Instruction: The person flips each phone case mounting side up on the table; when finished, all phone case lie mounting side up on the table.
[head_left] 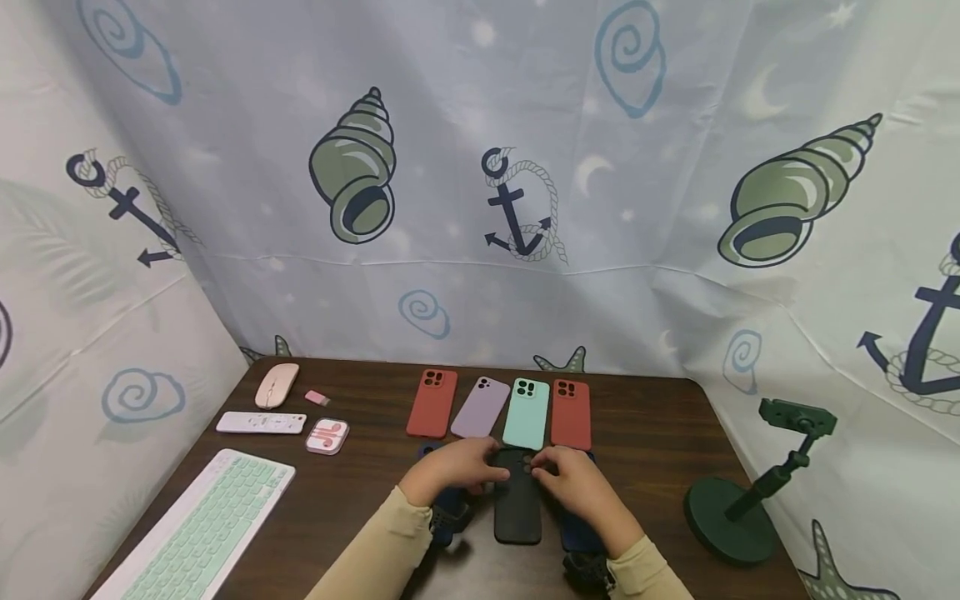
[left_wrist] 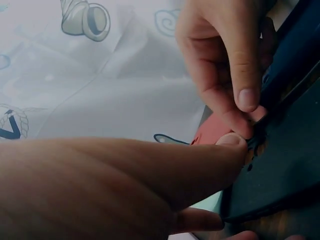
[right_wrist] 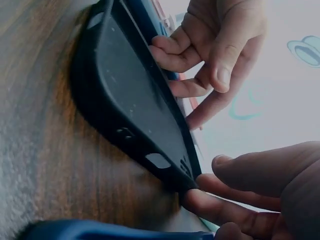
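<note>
Right now four cases lie in a row at the back of the table [head_left: 660, 433]: a red case [head_left: 432, 403], a lilac case [head_left: 481, 407], a mint case [head_left: 526, 413] and a second red one [head_left: 571, 414]. A nearer row looks only begun: a black case [head_left: 517, 508] lies flat in the middle, just in front of the mint one, with dark blue cases [head_left: 581, 529] beside it, partly hidden under the wrists. So I judge the back row done and the front one under way.

Both hands meet at the black case's far end. The left hand [head_left: 453, 471] has its fingers curled, thumb tip and fingertips pressing that top edge near the camera cut-out. The right hand [head_left: 573, 483] is curled too, its fingertips [right_wrist: 197, 197] pinching the same corner. Neither lifts it clear; from the right wrist view it rests on the wood.
</note>
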